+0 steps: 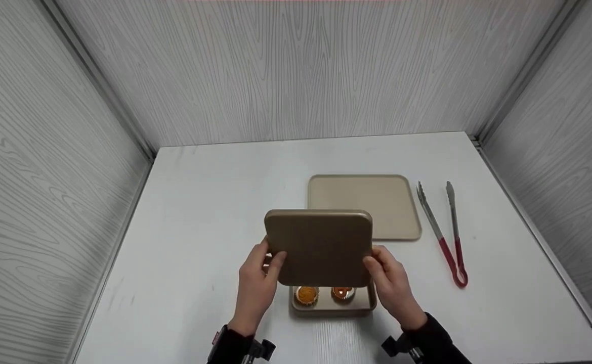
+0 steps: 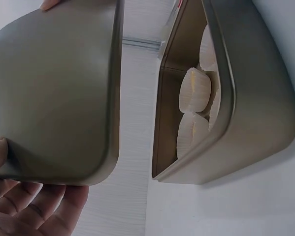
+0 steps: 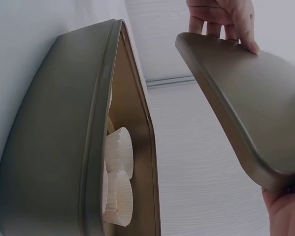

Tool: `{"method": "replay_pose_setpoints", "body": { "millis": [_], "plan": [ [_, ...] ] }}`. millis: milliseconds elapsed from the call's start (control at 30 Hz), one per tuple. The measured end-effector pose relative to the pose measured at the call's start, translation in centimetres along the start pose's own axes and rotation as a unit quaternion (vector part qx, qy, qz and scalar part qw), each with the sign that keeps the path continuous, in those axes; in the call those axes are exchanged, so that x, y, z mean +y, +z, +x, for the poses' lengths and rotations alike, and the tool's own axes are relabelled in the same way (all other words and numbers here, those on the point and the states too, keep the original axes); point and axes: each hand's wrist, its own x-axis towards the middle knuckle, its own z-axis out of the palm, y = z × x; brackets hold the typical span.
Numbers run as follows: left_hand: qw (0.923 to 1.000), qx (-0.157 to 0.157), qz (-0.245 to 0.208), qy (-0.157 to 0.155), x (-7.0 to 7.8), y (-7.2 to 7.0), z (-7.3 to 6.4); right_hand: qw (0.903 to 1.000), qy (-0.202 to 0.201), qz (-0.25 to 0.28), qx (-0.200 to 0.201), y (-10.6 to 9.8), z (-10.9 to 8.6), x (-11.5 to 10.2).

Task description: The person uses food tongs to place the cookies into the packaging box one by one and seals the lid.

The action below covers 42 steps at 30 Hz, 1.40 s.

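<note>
A gold-brown metal lid (image 1: pixel 319 247) is held tilted in the air above and behind the front of a matching deep tin box (image 1: pixel 332 313). My left hand (image 1: pixel 257 283) grips its left edge, thumb on the face turned to me and fingers behind. On the opposite edge, my right hand (image 1: pixel 393 285) pinches it the same way. Small cakes in pleated paper cups stand in the tin, an orange-topped cake (image 1: pixel 306 295) and a redder cake (image 1: pixel 343 293) among them. From the left wrist, white paper cups (image 2: pixel 194 91) show inside; a gap separates lid (image 2: pixel 58 98) and tin (image 2: pixel 258 93).
Behind the lid lies a flat beige rectangular tray (image 1: pixel 392 212), partly covered from view. Right of it, metal tongs (image 1: pixel 448 242) with red handles lie spread on the white table (image 1: pixel 200 217). Grey wood-grain panels (image 1: pixel 286 71) enclose the back and both sides.
</note>
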Motion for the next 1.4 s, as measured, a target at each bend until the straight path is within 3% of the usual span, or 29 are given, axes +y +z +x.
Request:
{"method": "replay_pose_setpoints", "body": {
  "millis": [167,367,600,767,1000,1400],
  "plan": [
    [0.9984,0.008,0.055,-0.007,-0.1,0.5,0.3,0.9979,0.059,-0.025,0.008,0.0,0.2,0.3],
    [0.9933,-0.01,0.11,-0.035,-0.3,1.5,1.0,0.9899,0.094,-0.105,0.014,-0.2,0.2,1.0],
    [0.9818,-0.044,0.169,-0.075,-1.1,2.9,1.7,0.9678,0.118,-0.222,0.004,-0.4,0.1,1.9],
    [0.9756,-0.061,0.191,-0.089,-1.7,3.8,2.0,0.9522,0.131,-0.276,-0.011,-0.6,0.0,2.8],
    [0.9655,-0.087,0.221,-0.107,-2.9,4.9,2.2,0.9352,0.163,-0.311,-0.042,-0.6,0.0,3.7],
    [0.9532,-0.104,0.254,-0.127,-4.2,6.1,1.8,0.9252,0.181,-0.327,-0.066,-0.3,0.1,4.5]
  ]
}}
